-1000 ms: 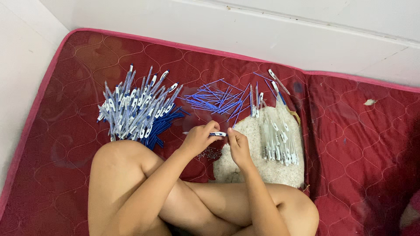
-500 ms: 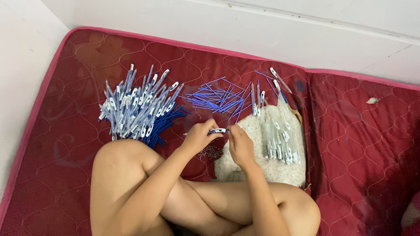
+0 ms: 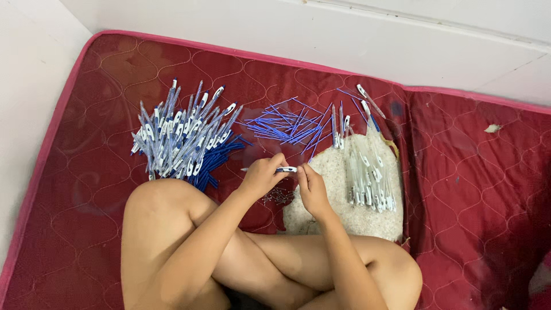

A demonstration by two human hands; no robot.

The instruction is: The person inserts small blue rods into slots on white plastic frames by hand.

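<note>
Here a pen (image 3: 274,169) is pinched level between the left hand (image 3: 261,177) and right hand (image 3: 313,189), fingers closed on it, above the mattress (image 3: 459,172); sorted piles, finished pens (image 3: 181,135) and refills (image 3: 287,123), are kept within reach.

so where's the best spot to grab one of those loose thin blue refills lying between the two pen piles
Probably pinch a blue refill near its middle, coming straight down from above. They lie flat on the red mattress, fanned and crossing, so a mid-shaft pinch on an outlying one would avoid dragging others. Both the left hand and right hand are occupied with a pen.
</note>
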